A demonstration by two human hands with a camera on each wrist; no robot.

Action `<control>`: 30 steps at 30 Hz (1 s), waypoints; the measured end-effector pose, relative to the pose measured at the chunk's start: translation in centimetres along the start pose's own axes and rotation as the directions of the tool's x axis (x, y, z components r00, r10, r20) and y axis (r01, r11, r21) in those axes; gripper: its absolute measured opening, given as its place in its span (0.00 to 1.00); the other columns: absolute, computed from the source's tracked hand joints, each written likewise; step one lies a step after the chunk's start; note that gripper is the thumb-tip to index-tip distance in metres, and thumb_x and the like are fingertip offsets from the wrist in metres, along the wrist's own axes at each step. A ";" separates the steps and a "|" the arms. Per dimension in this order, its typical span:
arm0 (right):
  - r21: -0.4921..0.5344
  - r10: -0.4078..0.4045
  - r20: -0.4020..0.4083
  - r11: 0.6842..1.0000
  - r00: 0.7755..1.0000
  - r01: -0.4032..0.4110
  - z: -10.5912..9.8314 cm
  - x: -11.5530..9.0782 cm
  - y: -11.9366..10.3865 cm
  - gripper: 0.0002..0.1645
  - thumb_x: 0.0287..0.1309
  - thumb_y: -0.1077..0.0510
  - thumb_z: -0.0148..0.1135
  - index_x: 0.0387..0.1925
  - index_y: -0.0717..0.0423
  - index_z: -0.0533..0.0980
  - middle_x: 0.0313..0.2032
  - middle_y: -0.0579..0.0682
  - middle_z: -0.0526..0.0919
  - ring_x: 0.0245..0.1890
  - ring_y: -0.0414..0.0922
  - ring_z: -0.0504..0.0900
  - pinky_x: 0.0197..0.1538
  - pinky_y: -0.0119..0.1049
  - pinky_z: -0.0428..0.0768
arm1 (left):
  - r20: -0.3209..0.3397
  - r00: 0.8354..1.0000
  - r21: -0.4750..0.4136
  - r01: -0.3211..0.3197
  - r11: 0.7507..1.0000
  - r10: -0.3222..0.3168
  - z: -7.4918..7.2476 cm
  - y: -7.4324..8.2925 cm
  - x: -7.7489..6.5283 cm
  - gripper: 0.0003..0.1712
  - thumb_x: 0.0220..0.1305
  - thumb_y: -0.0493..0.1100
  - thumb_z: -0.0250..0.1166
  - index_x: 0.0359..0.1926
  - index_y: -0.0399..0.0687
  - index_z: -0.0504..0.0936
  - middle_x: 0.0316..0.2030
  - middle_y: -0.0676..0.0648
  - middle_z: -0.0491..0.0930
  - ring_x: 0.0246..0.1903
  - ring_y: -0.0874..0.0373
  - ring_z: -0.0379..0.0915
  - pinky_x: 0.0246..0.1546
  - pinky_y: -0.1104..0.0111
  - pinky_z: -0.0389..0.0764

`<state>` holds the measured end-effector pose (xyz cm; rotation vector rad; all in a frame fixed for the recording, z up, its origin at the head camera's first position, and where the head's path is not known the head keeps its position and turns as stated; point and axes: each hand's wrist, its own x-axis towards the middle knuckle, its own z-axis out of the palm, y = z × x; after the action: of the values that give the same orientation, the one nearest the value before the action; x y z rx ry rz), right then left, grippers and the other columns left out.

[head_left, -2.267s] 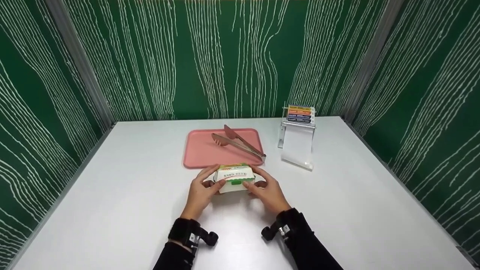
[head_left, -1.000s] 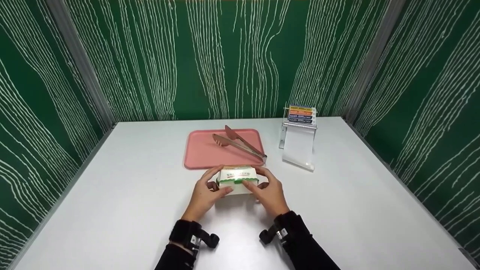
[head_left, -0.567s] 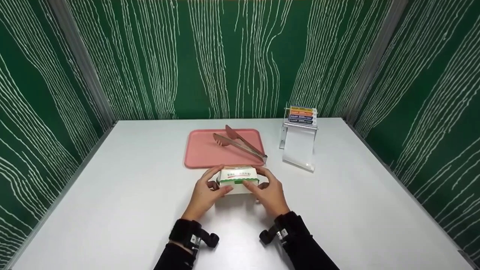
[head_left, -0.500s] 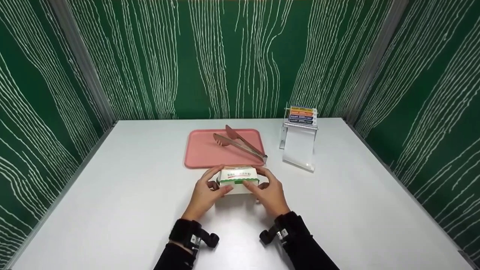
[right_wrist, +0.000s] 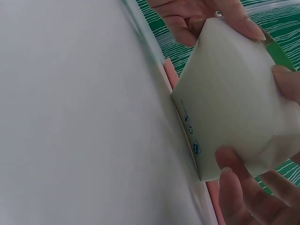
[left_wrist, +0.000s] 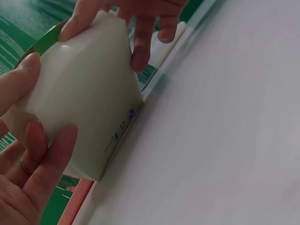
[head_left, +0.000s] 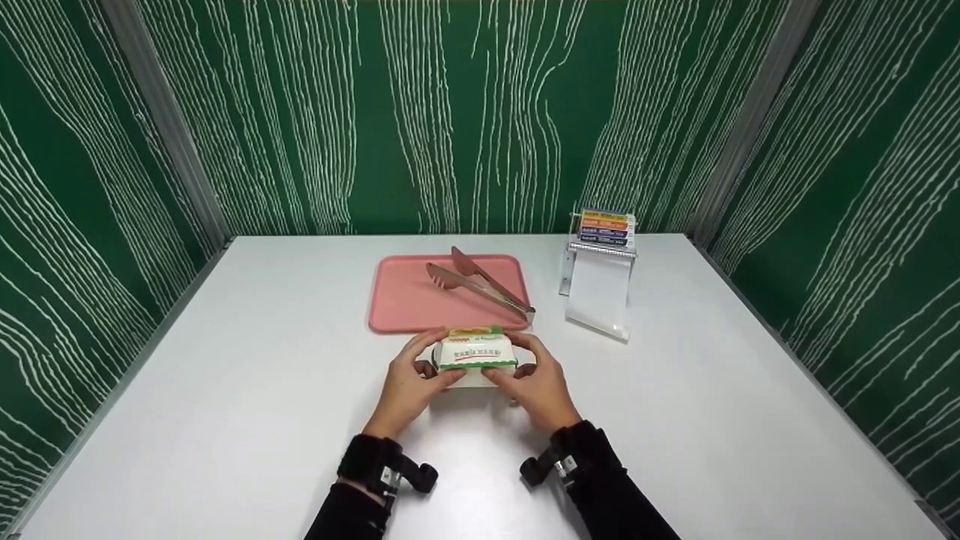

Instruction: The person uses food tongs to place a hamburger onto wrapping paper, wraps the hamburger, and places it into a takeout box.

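Observation:
A white paper burger box (head_left: 477,352) with a green edge and printed lettering on its lid is held between both hands at the middle of the head view. On its left side, my left hand (head_left: 410,386) grips it, thumb at the front below the lid edge and fingers round the side. My right hand (head_left: 538,379) grips the opposite side the same way. Both wrist views show the box (left_wrist: 89,89) from below, its plain underside bearing small blue marks. Between the thumbs a strip of green edge shows. The lid looks closed over the base; the contents are hidden.
Behind the box lies a pink tray (head_left: 401,300) with metal tongs (head_left: 484,285) resting on it. To the right stands a rack (head_left: 600,255) with several coloured boxes on top and a white sheet hanging down its front. Green patterned walls border the white table (head_left: 262,390).
The box has tipped so that more of its lid top shows. The right thumb has slid a little down and left, off the green front tab, which no longer shows in the head view.

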<state>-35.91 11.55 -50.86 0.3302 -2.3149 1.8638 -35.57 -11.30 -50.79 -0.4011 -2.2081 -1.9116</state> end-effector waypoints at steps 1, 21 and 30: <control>0.002 0.001 0.003 1.000 1.000 -0.001 0.0 0.0 0.0 0.40 0.54 0.59 0.84 0.68 0.49 0.77 0.58 0.53 0.83 0.27 0.46 0.82 0.24 0.36 0.84 | -0.003 1.000 0.004 0.001 1.000 -0.001 0.0 0.0 0.0 0.39 0.58 0.36 0.82 0.71 0.43 0.79 0.73 0.42 0.71 0.27 0.63 0.72 0.27 0.76 0.79; -0.010 0.000 0.030 1.000 1.000 0.000 -0.2 0.2 -0.1 0.41 0.55 0.55 0.84 0.68 0.53 0.76 0.47 0.58 0.84 0.29 0.45 0.83 0.24 0.33 0.82 | -0.029 0.999 -0.052 0.014 0.999 -0.015 -0.1 0.0 0.2 0.41 0.56 0.35 0.82 0.70 0.35 0.78 0.74 0.37 0.70 0.27 0.65 0.71 0.27 0.78 0.76; -0.016 0.055 0.013 0.998 0.998 -0.054 -0.1 0.1 -0.2 0.37 0.61 0.51 0.80 0.69 0.52 0.76 0.33 0.58 0.84 0.27 0.50 0.83 0.24 0.38 0.85 | -0.007 0.998 -0.067 0.058 0.996 -0.058 0.0 0.2 0.0 0.42 0.57 0.38 0.82 0.72 0.40 0.77 0.76 0.41 0.68 0.28 0.65 0.72 0.30 0.75 0.83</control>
<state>-35.92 11.64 -50.65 0.2809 -2.3692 1.8722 -35.47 -11.26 -50.61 -0.3417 -2.1783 -2.0167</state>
